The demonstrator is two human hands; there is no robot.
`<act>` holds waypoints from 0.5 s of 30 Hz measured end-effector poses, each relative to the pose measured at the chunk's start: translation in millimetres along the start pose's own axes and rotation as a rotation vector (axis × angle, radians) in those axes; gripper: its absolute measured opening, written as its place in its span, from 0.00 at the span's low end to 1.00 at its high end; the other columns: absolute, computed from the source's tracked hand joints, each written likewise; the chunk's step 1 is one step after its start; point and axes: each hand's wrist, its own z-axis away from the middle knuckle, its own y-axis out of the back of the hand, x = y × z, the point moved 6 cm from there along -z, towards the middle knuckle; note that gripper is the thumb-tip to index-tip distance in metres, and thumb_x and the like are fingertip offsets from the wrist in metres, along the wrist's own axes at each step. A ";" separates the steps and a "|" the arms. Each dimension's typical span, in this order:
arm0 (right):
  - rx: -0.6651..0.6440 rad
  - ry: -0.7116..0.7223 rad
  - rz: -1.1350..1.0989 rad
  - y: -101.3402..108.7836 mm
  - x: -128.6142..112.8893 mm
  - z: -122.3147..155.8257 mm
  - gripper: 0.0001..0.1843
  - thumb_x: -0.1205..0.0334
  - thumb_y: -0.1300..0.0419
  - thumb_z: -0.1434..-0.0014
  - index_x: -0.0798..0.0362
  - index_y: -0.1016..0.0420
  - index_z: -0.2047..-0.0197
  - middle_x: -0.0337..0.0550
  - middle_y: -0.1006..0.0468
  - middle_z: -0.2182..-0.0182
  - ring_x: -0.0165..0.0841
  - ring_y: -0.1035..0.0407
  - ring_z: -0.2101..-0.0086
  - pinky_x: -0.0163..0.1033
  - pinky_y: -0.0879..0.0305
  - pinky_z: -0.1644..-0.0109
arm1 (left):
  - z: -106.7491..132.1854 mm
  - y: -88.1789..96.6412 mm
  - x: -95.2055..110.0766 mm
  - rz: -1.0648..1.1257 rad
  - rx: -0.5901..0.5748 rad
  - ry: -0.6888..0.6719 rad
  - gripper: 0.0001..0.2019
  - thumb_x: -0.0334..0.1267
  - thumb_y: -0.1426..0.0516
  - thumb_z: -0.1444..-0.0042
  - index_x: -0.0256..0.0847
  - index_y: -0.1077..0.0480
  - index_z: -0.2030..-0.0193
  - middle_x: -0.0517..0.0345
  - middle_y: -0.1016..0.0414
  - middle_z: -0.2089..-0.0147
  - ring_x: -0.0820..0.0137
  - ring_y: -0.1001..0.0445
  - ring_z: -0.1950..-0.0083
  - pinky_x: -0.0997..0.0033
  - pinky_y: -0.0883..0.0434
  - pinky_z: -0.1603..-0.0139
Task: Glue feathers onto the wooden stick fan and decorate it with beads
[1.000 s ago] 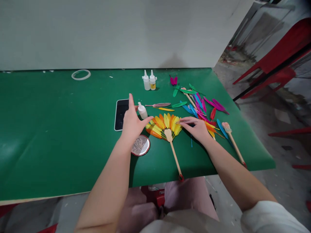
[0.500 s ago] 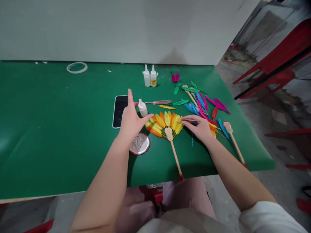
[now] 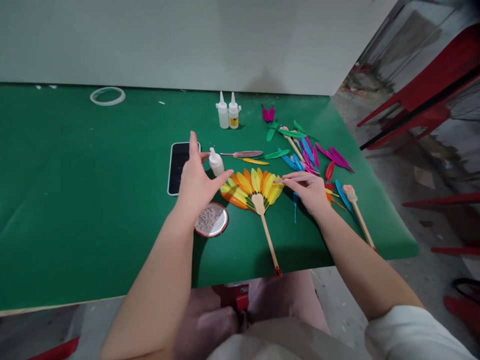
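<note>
A fan of yellow and orange feathers on a wooden stick lies on the green table. My left hand hovers open just left of it, fingers spread, thumb near the fan's edge and close to a small white bottle. My right hand rests at the fan's right side, fingers pinched on thin metal tweezers that point left over the feathers.
A black phone lies left of my left hand. A round dish of small beads sits by my left wrist. Two glue bottles, loose coloured feathers, a second stick, a white ring. Red chairs stand right.
Both hands have stayed by the fan; the view has tilted down slightly, so everything sits a little higher in the picture. The tweezers have shifted slightly right.
</note>
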 end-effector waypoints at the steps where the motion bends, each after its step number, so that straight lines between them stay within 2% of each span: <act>1: 0.020 -0.015 -0.050 1.4 2.0 -0.7 0.05 0.58 0.35 0.53 0.49 0.20 0.72 0.42 0.20 0.68 0.37 0.26 0.65 0.43 0.28 0.59 | 1.5 3.4 3.3 0.005 0.016 -0.015 0.52 0.45 0.36 0.58 0.44 0.64 0.33 0.49 0.33 0.50 0.60 0.33 0.49 0.58 0.34 0.51; 3: 0.072 -0.078 -0.198 4.9 6.8 -1.2 0.06 0.59 0.34 0.56 0.50 0.21 0.73 0.42 0.20 0.71 0.36 0.25 0.68 0.43 0.27 0.61 | 7.8 14.8 15.4 0.012 0.102 -0.070 0.46 0.45 0.37 0.56 0.44 0.59 0.34 0.49 0.35 0.48 0.60 0.34 0.48 0.58 0.35 0.50; 5: 0.106 -0.173 -0.372 5.2 8.8 0.3 0.06 0.60 0.33 0.58 0.51 0.22 0.74 0.40 0.21 0.74 0.33 0.26 0.72 0.40 0.27 0.65 | 19.8 28.6 34.3 -0.011 0.253 -0.155 0.38 0.44 0.38 0.54 0.46 0.51 0.38 0.50 0.37 0.46 0.61 0.35 0.47 0.58 0.35 0.49; 7: 0.091 -0.280 -0.542 -1.9 4.3 4.0 0.06 0.60 0.33 0.59 0.52 0.23 0.75 0.39 0.21 0.77 0.30 0.27 0.75 0.35 0.28 0.69 | 34.0 32.4 57.3 -0.042 0.326 -0.278 0.29 0.42 0.38 0.53 0.47 0.41 0.44 0.52 0.35 0.50 0.61 0.36 0.48 0.58 0.36 0.49; 9: 0.025 -0.379 -0.684 -16.4 -6.7 9.3 0.06 0.61 0.33 0.59 0.52 0.24 0.75 0.37 0.21 0.79 0.27 0.28 0.77 0.31 0.29 0.71 | 46.4 24.8 79.7 -0.070 0.303 -0.433 0.18 0.41 0.37 0.55 0.45 0.32 0.55 0.54 0.33 0.57 0.63 0.34 0.52 0.59 0.35 0.50; 11: -0.016 -0.407 -0.777 -30.6 -20.9 13.7 0.07 0.60 0.33 0.59 0.52 0.24 0.75 0.36 0.22 0.80 0.26 0.28 0.77 0.29 0.29 0.71 | 52.1 10.8 92.0 -0.093 0.198 -0.506 0.14 0.42 0.38 0.54 0.43 0.31 0.60 0.55 0.33 0.60 0.65 0.33 0.56 0.61 0.34 0.53; 13: -0.054 -0.390 -0.833 -43.2 -32.4 16.8 0.07 0.59 0.33 0.58 0.51 0.24 0.74 0.35 0.21 0.79 0.25 0.27 0.76 0.28 0.29 0.71 | 52.4 3.5 93.6 -0.080 0.155 -0.486 0.13 0.43 0.38 0.53 0.42 0.30 0.61 0.55 0.33 0.60 0.66 0.33 0.56 0.63 0.33 0.55; 15: -0.089 -0.378 -0.860 -52.9 -36.9 19.6 0.06 0.59 0.34 0.56 0.51 0.23 0.73 0.35 0.21 0.78 0.25 0.27 0.76 0.28 0.30 0.70 | 51.1 4.0 90.9 -0.050 0.171 -0.453 0.12 0.43 0.39 0.52 0.41 0.31 0.62 0.55 0.33 0.60 0.67 0.33 0.57 0.63 0.33 0.55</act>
